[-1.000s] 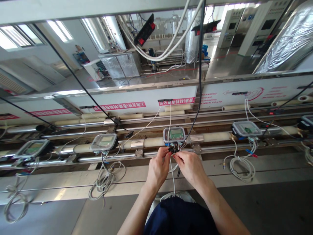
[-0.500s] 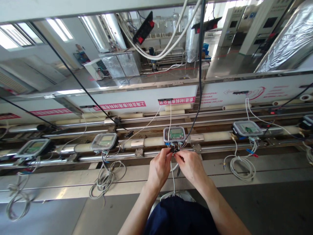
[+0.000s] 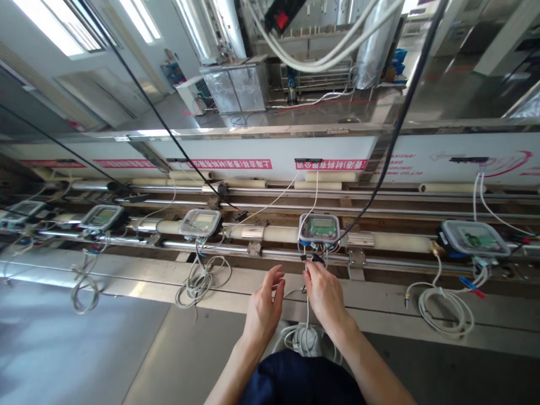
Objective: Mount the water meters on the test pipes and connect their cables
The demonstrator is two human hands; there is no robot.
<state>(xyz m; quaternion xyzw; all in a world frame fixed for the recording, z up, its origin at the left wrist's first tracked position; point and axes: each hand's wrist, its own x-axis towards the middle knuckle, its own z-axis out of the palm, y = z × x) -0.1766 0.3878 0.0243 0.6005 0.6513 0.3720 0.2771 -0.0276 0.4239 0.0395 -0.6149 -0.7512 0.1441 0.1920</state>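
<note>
My right hand [image 3: 324, 289] is closed, its fingertips pinching a small black cable connector [image 3: 317, 259] just below a box-shaped meter [image 3: 319, 228]. The meter has a clear cover, a small display and a green circuit board. A black cable [image 3: 371, 197] comes down from above to the connector area. My left hand [image 3: 265, 298] is off to the left with fingers loosely curled and apart, holding nothing. White cable [image 3: 307, 306] runs down past my right fingers to a coil [image 3: 304, 337] near my lap. The exact grip is partly hidden by the fingers.
More meters stand along the pipe, including one to the left [image 3: 201, 223] and one to the right [image 3: 475, 237], with coiled cables [image 3: 445, 304] hanging below. Metal rails [image 3: 278, 251] run across the bench. Black cables hang overhead.
My left hand has let go and drawn away down and left from the connector. My right hand stays at the meter. The head view has shifted, with the scene moving rightward.
</note>
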